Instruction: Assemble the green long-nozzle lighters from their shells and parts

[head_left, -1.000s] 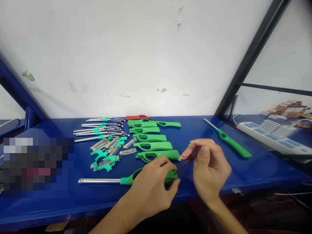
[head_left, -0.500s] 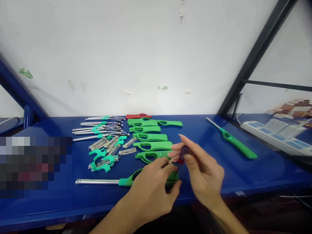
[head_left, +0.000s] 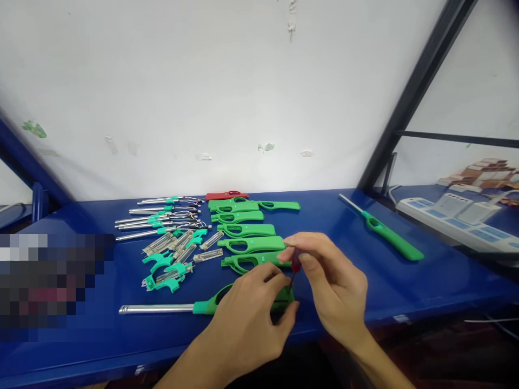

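A long green lighter with a silver metal tube lies near the front edge of the blue table. My left hand is closed over its green handle and presses it down. My right hand pinches a small red-handled screwdriver held nearly upright, its thin tip down at the handle's right end by my left fingers.
Behind my hands lies a stack of green handle shells, with a red one at the back. Silver tubes and teal inner parts lie to the left. A whole green lighter and a white power strip are on the right.
My right hand has moved left, closer to my left hand, and tipped the screwdriver from a slant to nearly upright. The left hand has stayed on the handle.
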{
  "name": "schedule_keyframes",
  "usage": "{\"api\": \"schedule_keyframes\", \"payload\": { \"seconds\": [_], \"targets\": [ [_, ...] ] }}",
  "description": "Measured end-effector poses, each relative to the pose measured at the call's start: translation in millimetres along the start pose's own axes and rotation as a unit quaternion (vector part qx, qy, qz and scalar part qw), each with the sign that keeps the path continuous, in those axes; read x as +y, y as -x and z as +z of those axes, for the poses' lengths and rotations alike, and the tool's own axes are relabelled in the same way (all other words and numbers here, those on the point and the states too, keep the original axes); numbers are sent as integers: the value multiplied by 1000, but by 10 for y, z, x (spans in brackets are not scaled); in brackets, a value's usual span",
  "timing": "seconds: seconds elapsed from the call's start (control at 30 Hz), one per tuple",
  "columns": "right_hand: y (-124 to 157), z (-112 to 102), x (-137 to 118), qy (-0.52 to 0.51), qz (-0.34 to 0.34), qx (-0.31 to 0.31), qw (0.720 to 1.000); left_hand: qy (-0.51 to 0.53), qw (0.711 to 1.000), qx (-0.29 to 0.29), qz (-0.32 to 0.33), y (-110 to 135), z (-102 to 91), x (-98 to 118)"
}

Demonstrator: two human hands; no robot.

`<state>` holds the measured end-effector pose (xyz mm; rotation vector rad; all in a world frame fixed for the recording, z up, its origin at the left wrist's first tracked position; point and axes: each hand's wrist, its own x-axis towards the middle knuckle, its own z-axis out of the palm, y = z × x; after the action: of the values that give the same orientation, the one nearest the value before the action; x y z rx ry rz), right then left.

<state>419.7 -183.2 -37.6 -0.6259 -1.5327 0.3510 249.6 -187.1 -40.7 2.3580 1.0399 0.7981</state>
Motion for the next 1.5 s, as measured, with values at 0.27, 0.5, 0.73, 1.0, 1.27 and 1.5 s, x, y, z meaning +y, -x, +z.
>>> {"api": "schedule_keyframes", "payload": {
  "seconds": [0.27,0.5,0.73,1.0,1.27,1.5],
  "targets": [
    [2,-26,9,8,-2,6,1000,-7,1000,0,2,-2,-1,7],
    [-11,8,18,-9,-10,24,1000,-6,1000,2,11,2,5,1],
    [28,3,6,-13,-12,-8,1000,-5,1000,-1,12,0,-15,14],
    [16,-16,-2,10,-4,7,1000,-12,1000,1,11,-1,-13,8],
    [-1,7,12,-16,11,-5,1000,-17,1000,6,17,7,2,0],
    [11,-16,5,-13,-2,-35,999,-13,1000,4,18,3,-7,4]
  ]
}}
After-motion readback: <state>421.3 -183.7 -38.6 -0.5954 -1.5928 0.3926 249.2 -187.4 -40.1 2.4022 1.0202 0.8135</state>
